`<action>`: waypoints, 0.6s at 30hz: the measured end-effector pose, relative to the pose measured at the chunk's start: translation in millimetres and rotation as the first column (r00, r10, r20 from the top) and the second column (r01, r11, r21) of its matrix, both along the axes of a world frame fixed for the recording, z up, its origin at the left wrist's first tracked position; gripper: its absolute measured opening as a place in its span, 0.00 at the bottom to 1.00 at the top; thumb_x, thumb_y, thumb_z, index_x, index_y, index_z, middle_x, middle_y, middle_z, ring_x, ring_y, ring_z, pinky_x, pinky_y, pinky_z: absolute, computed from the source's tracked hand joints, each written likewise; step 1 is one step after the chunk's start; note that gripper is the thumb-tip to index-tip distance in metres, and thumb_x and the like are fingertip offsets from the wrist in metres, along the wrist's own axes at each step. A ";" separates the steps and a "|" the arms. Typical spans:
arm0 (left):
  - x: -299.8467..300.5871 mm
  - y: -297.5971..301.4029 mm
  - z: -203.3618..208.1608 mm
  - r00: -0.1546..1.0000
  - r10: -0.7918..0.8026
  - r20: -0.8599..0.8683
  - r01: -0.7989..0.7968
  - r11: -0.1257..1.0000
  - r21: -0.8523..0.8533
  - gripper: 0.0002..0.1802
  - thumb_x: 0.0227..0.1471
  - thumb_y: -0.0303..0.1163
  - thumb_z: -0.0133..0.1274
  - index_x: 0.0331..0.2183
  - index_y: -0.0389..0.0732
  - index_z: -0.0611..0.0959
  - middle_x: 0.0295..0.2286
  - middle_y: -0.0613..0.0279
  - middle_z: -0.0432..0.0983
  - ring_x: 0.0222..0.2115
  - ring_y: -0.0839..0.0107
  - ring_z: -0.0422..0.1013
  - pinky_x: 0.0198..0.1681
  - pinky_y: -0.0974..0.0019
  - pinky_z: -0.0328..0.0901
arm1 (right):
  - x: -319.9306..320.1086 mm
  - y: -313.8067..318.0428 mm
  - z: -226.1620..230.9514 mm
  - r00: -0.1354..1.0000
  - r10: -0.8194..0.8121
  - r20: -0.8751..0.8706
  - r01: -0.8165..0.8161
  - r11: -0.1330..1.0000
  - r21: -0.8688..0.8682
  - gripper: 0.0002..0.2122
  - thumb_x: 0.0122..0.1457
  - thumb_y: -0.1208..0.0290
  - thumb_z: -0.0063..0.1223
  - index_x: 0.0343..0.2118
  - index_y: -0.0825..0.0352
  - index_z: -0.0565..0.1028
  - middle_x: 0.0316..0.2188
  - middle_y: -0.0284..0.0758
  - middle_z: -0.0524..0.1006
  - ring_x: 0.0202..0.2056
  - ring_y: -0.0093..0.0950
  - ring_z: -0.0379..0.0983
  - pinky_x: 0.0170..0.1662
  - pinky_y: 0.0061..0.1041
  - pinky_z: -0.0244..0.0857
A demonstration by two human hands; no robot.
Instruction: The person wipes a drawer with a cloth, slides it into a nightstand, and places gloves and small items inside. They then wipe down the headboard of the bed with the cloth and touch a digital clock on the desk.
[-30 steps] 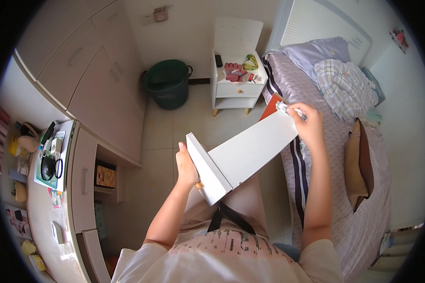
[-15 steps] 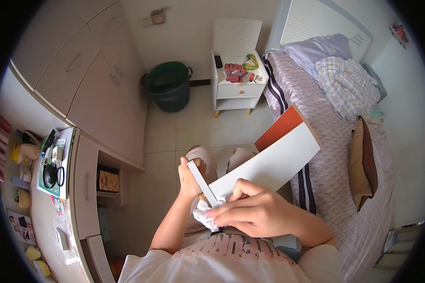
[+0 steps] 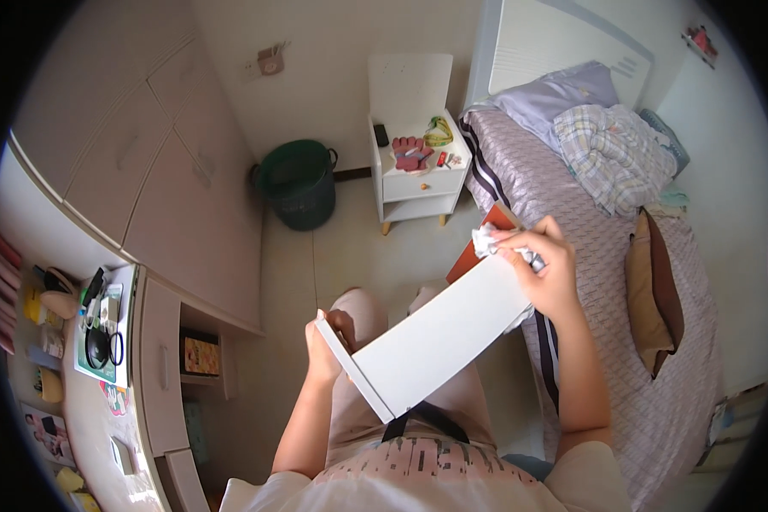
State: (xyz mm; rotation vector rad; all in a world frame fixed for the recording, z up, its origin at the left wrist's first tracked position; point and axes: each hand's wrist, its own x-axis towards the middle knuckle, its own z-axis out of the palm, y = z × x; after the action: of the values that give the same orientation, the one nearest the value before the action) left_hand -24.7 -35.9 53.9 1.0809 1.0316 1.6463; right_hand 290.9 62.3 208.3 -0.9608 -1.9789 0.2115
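A white drawer (image 3: 444, 333) is held tilted above my lap, its long white side facing up and an orange-red panel (image 3: 463, 259) showing beyond it. My left hand (image 3: 321, 352) is closed around the drawer's thicker front board at the left end; some of its fingers are hidden behind the board. At the opposite end, my right hand (image 3: 553, 271) grips a crumpled white cloth (image 3: 486, 241) against the drawer's far corner. More white material shows below that hand, along the drawer's end.
Ahead stands a white nightstand (image 3: 418, 207) with pink gloves (image 3: 411, 154) on it. Left of it is a dark green bucket (image 3: 297, 192). A bed (image 3: 597, 299) with a brown cushion (image 3: 653, 294) runs along the right. A desk (image 3: 136, 435) and cabinets (image 3: 179, 205) line the left.
My right hand has moved with the cloth from the drawer's near left end to its far right end. The left hand keeps hold of the front board, and the drawer has shifted slightly.
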 end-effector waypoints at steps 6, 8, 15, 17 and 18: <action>55.9 -22.9 201.1 0.327 0.088 -0.941 0.118 0.984 0.133 0.31 0.57 0.48 0.56 0.49 0.29 0.77 0.43 0.42 0.78 0.44 0.47 0.74 0.50 0.53 0.68 | 6.0 -6.6 -10.7 0.993 -0.104 -0.050 0.105 0.994 0.005 0.03 0.52 0.79 0.63 0.30 0.66 0.82 0.35 0.29 0.86 0.30 0.27 0.68 0.38 0.25 0.68; 91.5 -17.4 190.0 0.234 0.084 -0.969 0.209 0.969 0.134 0.40 0.54 0.54 0.60 0.52 0.27 0.74 0.43 0.38 0.77 0.43 0.41 0.74 0.47 0.52 0.70 | -5.9 -3.9 -16.4 0.994 -0.103 -0.045 0.106 0.992 0.066 0.03 0.54 0.78 0.62 0.31 0.65 0.80 0.36 0.28 0.85 0.31 0.29 0.70 0.37 0.27 0.69; 90.8 4.4 192.1 0.059 -0.186 -0.981 0.201 0.965 -0.171 0.51 0.35 0.52 0.69 0.55 0.28 0.71 0.39 0.39 0.78 0.35 0.44 0.78 0.41 0.53 0.73 | 70.3 -9.5 6.9 0.969 0.243 -0.036 -0.245 0.942 -0.228 0.05 0.52 0.77 0.65 0.33 0.63 0.86 0.35 0.26 0.86 0.31 0.22 0.64 0.36 0.22 0.64; 92.1 2.1 195.6 0.055 -0.171 -0.984 0.196 0.968 -0.157 0.47 0.34 0.46 0.67 0.54 0.30 0.72 0.38 0.39 0.79 0.37 0.47 0.79 0.41 0.54 0.73 | 82.4 -10.2 28.7 0.924 0.364 0.120 -0.281 0.857 -0.431 0.05 0.51 0.77 0.66 0.32 0.63 0.86 0.34 0.26 0.85 0.31 0.21 0.63 0.36 0.21 0.64; 91.5 1.3 200.2 0.068 -0.221 -0.973 0.185 0.961 -0.206 0.47 0.32 0.46 0.68 0.53 0.30 0.73 0.38 0.39 0.79 0.37 0.46 0.78 0.42 0.54 0.73 | 95.4 -7.4 39.5 0.859 0.507 0.075 -0.414 0.773 -0.481 0.03 0.52 0.78 0.65 0.30 0.66 0.84 0.35 0.30 0.84 0.32 0.20 0.66 0.37 0.21 0.65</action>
State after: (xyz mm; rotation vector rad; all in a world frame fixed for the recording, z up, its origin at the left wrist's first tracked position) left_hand 66.8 -34.6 254.0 2.3460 1.5815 0.3645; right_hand 386.2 54.9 247.8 -0.7680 -2.3944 0.9235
